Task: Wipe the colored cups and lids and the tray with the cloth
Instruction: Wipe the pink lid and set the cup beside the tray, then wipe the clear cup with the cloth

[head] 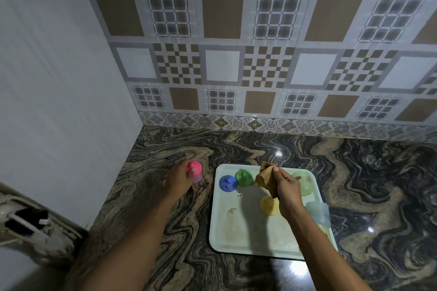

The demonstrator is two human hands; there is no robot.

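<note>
The worktop [272,149] behind the tray [222,236] is open; cups [244,177] crowd the tray's far and right sides, its near-left part bare.

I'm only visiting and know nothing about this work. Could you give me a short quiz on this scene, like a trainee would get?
1. True or false: the pink cup stands on the tray.
2. Which hand holds the cloth? A: left. B: right.
3. Fill in: beside the green piece on the tray sits a ____ lid.

Key
1. False: it stands on the counter, gripped by the left hand.
2. B, the right hand.
3. Blue: the blue lid.
</note>
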